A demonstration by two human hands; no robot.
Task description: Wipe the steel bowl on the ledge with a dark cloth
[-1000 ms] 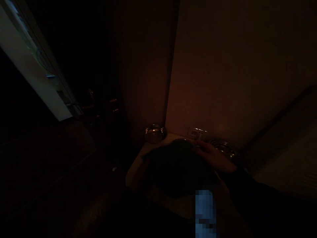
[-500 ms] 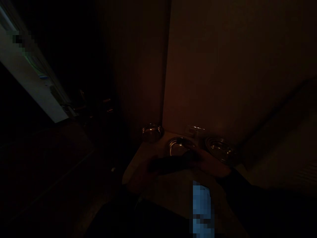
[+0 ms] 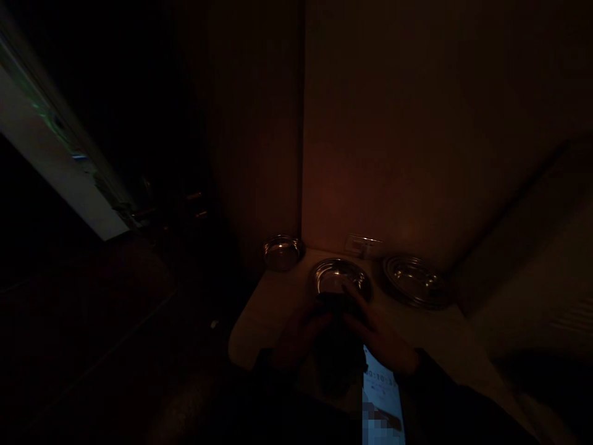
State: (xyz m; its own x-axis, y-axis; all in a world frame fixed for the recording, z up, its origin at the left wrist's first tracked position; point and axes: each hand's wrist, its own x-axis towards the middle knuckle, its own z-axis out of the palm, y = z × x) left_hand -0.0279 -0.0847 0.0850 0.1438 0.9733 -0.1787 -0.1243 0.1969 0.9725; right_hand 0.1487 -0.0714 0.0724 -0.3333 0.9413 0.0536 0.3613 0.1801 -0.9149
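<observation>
The view is very dark. A limp black cloth-like thing (image 3: 336, 355) hangs between my two hands, its exact kind lost in the dark. My left hand (image 3: 299, 334) grips it from the left, fingers curled inward. On the other side, my right hand (image 3: 382, 337) holds it too, with one finger stretched toward a shiny metal plate (image 3: 319, 271). That plate lies on the pale tabletop (image 3: 259, 318) just beyond the cloth-like thing. Beneath my right wrist a lit phone screen (image 3: 382, 383) shows.
A round metal bowl (image 3: 281, 253) stands at the table's back left corner. Several stacked metal plates (image 3: 414, 281) sit at the back right. A wall socket (image 3: 364, 245) is behind the middle plate. Dark floor (image 3: 115, 309) stretches to the left.
The black cloth-like thing was stretched sideways across the plate's near edge; now it is bunched and hangs nearer me. My hands have come closer together, and more of the plate shows.
</observation>
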